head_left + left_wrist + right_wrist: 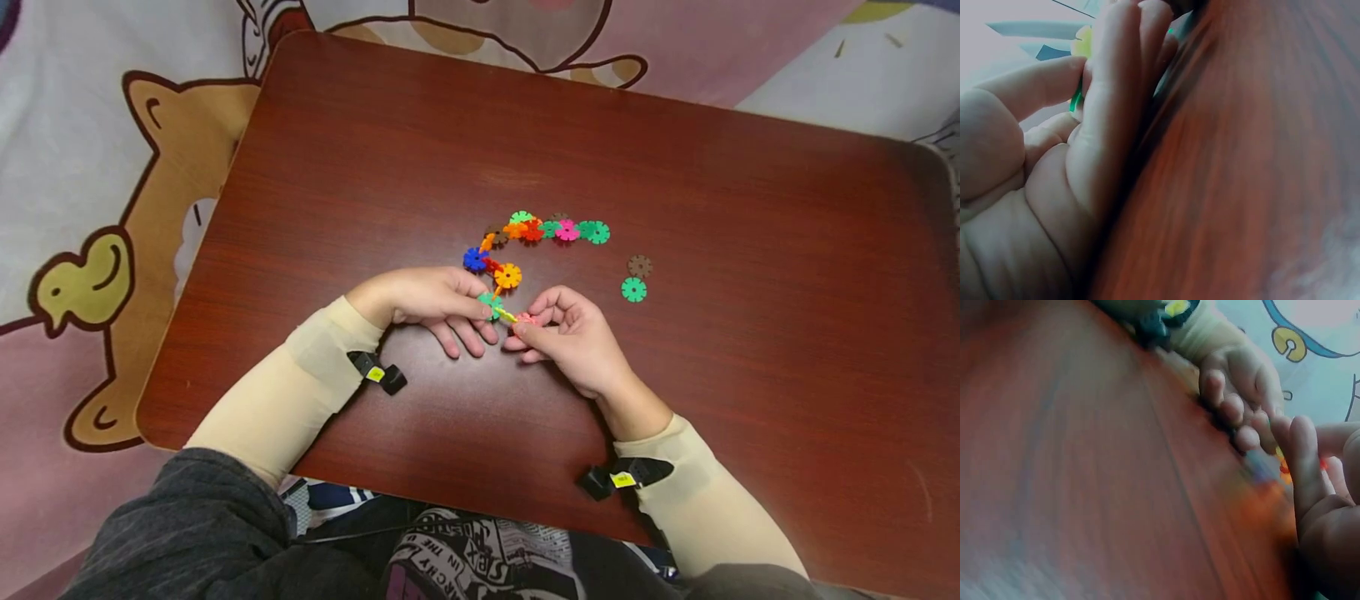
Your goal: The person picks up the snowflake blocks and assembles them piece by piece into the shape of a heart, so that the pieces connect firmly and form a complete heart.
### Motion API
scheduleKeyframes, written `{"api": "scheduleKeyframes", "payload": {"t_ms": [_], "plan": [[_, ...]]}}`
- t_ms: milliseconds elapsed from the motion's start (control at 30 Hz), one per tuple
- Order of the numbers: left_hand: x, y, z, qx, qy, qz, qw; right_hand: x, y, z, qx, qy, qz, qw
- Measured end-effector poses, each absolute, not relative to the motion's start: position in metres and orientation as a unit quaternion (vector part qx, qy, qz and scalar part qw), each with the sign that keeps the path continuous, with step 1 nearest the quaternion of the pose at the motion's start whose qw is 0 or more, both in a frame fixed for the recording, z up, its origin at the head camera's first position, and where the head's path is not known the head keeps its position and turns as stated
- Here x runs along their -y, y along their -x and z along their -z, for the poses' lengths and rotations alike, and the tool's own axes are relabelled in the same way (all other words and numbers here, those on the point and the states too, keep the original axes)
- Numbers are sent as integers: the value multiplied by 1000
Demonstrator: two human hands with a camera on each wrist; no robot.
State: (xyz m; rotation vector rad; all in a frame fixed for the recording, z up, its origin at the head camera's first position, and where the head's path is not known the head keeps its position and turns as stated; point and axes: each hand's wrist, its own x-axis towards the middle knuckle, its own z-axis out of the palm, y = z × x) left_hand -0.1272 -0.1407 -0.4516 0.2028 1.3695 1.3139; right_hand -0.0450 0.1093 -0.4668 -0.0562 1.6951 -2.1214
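A chain of flower-shaped plastic discs with notched rims curves across the table, with a blue disc [476,259] and an orange disc [508,276] near its lower end. My left hand [442,304] pinches a green disc [491,306] at that end between thumb and fingers; in the left wrist view the green disc [1075,95] shows edge-on. A yellow disc [506,316] sits between the hands, joined to the green one. My right hand [570,337] pinches a pink disc [527,320] that meets the yellow one. Fingers mostly hide the pink disc in the right wrist view.
Two loose discs, a brown one [640,266] and a green one [633,290], lie right of the chain. The chain's far end finishes in a green disc [597,232]. Beneath everything is a dark red wooden table [750,333], with patterned cloth [180,167] around it.
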Motion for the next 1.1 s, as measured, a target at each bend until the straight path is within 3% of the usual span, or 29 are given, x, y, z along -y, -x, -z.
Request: {"api": "scheduleKeyframes", "payload": {"t_ms": [667, 1100], "plan": [[139, 124, 446, -624, -136, -523, 564, -109, 46, 463, -659, 28, 705, 262], [138, 122, 443, -652, -173, -486, 556, -106, 44, 463, -674, 43, 695, 248]]}}
